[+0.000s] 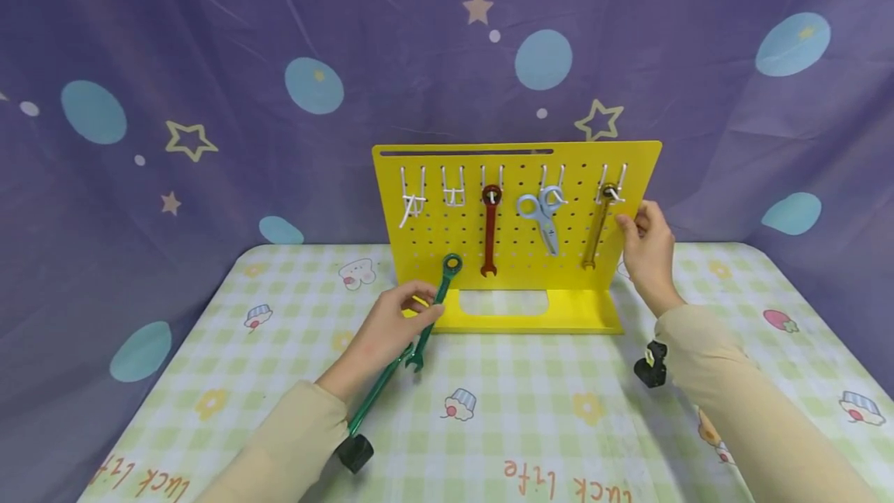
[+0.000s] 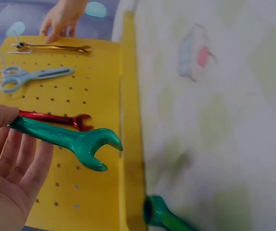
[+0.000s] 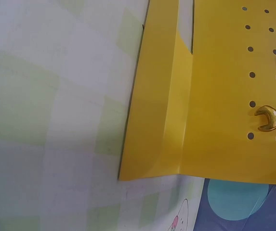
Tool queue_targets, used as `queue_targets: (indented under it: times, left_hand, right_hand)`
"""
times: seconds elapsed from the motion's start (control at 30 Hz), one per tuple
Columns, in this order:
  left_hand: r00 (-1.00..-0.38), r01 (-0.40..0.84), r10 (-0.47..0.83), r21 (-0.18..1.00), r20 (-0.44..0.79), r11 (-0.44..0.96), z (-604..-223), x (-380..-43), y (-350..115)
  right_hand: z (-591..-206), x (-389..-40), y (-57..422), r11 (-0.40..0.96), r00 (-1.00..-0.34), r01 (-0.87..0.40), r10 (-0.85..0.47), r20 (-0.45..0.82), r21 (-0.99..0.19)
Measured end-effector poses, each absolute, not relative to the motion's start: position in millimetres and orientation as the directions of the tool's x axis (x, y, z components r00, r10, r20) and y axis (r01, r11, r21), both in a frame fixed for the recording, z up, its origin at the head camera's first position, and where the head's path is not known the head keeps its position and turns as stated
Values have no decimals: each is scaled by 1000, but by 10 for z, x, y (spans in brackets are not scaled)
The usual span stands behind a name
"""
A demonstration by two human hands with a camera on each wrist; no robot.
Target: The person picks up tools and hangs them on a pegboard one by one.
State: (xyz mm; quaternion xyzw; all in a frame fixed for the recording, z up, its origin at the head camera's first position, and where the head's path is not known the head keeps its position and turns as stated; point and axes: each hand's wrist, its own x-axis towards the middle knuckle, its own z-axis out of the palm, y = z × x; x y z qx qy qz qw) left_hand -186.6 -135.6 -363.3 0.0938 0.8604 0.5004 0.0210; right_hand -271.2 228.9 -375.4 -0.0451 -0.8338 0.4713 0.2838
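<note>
My left hand (image 1: 394, 324) pinches a green wrench (image 1: 434, 309), held slanted in front of the pegboard's lower left with its ring end up. In the left wrist view, the open jaw end of this wrench (image 2: 87, 144) points away from the fingers. My right hand (image 1: 649, 251) grips the right edge of the yellow pegboard (image 1: 454, 243), thumb in front and fingers partly hidden behind. On the board hang a red wrench (image 1: 490, 235), light blue scissors (image 1: 548, 223) and a gold wrench (image 1: 597, 235). Another green tool (image 1: 380, 388) lies on the table beneath my left wrist, partly hidden.
White hooks (image 1: 414, 200) at the board's upper left carry no tool, as do the hooks (image 1: 453, 191) beside them. The board's yellow base (image 1: 517, 324) rests on a checkered tablecloth (image 1: 531, 386). A purple curtain (image 1: 419, 37) hangs behind.
</note>
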Motion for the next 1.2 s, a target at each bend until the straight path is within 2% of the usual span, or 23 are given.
queue_targets:
  times: [0.3,0.57,0.87,1.2]
  left_hand:
    - [-976,202,144,912,160,357,-3394,-1987,-1226]
    - [-971,234,120,911,205,341,-3291,-2114,-1155]
    - [-980,195,88,937,176,291,-3287,-2257,-1105]
    - [-978,206,102,929,182,307,-3327,-2419,-1061]
  right_hand:
    - [-3751,-2716,2303,554,-829,-192,350,436,-810]
    - [-3754,-2717,2300,548,-829,-190,354,432,-815]
    - [-3762,-2730,2294,549,-827,-202,348,441,-811]
    - [-3767,-2722,2288,552,-823,-209,346,450,-807]
